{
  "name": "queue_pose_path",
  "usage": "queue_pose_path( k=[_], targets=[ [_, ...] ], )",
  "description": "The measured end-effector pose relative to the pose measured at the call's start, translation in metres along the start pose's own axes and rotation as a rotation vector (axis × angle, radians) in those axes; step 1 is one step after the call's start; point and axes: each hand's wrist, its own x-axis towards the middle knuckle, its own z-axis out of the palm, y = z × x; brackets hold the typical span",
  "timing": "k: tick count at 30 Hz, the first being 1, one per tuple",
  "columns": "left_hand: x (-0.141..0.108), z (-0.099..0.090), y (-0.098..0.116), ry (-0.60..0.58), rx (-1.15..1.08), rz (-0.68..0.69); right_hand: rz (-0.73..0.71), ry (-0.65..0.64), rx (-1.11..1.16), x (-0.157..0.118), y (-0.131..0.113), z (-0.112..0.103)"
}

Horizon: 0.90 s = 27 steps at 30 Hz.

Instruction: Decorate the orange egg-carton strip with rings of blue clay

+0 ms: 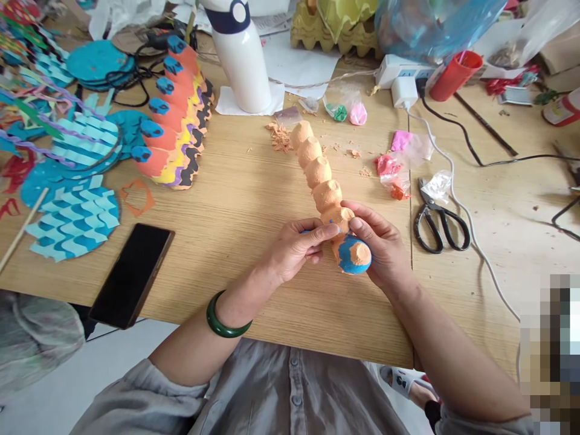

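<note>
An orange, bumpy egg-carton strip lies along the wooden table, its near end raised in my hands. That end has a blue-painted cup with an orange tip. My left hand wraps the strip from the left, fingers across the blue-and-orange join. My right hand grips the strip from the right, thumb on its orange surface. A green bangle circles my left wrist. Orange crumbs lie near the strip's far end.
Painted segmented strips and blue paper-scale discs lie at the left, with a black phone nearby. Black-handled scissors, pink clay, a white bottle and a power strip stand beyond. A white cable crosses the right.
</note>
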Motion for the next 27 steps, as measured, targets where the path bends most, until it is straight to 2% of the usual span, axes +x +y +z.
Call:
queue_pose_path(
  k=[3, 6, 14, 20, 27],
  targets=[
    [0.0, -0.002, -0.005, 0.049, 0.132, 0.136, -0.048, 0.01, -0.03, -0.001, 0.001, 0.001],
    [0.0, -0.002, -0.007, 0.095, 0.207, 0.197, -0.083, 0.025, -0.056, -0.003, 0.002, 0.002],
    [0.0, -0.001, -0.004, 0.127, 0.231, 0.201, -0.101, 0.147, -0.19, -0.011, 0.01, 0.003],
    [-0.001, -0.001, -0.003, 0.14, 0.25, 0.182, -0.111, 0.161, -0.191, -0.014, 0.012, 0.005],
    [-0.002, 0.0, -0.003, 0.208, 0.305, 0.201, -0.105, 0.178, -0.198, -0.015, 0.012, 0.008]
  ],
)
